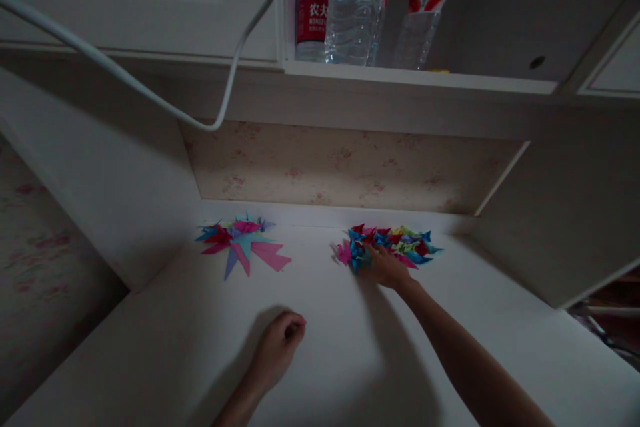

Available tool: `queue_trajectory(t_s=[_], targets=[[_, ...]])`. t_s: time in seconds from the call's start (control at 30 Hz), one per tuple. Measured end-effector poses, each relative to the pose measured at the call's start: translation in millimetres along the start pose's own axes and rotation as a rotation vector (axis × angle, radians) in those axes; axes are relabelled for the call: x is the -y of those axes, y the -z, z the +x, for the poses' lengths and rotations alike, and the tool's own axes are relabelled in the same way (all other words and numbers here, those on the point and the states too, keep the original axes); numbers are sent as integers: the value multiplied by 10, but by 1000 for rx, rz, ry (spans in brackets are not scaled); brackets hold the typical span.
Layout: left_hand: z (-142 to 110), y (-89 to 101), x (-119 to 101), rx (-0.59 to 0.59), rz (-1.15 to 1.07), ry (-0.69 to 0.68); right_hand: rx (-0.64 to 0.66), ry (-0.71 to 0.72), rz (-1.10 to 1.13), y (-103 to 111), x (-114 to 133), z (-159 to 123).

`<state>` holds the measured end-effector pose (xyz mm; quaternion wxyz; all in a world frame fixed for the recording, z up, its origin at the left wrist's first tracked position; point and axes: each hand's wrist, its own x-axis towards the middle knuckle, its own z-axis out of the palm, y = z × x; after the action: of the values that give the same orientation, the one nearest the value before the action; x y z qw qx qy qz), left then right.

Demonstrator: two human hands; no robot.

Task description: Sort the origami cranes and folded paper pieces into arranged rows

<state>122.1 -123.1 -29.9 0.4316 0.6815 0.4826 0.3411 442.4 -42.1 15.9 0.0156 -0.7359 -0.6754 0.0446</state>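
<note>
My right hand (384,268) reaches into a heap of folded paper cranes (383,237) in red, blue, yellow, green and pink at the back of the white table. Its fingertips touch blue cranes at the heap's left front; they are blurred and partly hidden, so I cannot tell whether they grip one. At the heap's left end lies a pink crane (344,252). My left hand (280,345) is loosely curled above the table, thumb against the forefinger, with nothing seen in it. Farther back on the left are flat, pointed folded papers (243,245) in pink, teal and purple.
A shelf (425,78) above the table holds clear plastic bottles (353,10) and a red-labelled bottle (313,7). From the upper left a white cable (150,93) hangs in front. Side panels (550,193) enclose the table, with flowered wallpaper (345,167) behind.
</note>
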Motion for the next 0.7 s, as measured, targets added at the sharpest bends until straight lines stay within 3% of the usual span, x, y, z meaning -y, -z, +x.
queue_trajectory(t_s=[0.3, 0.7], targets=[[-24, 16, 1, 32, -5, 5, -4, 46, -146, 166, 444, 58], [-92, 27, -37, 67, 37, -24, -59, 62, -176, 533, 785, -22]])
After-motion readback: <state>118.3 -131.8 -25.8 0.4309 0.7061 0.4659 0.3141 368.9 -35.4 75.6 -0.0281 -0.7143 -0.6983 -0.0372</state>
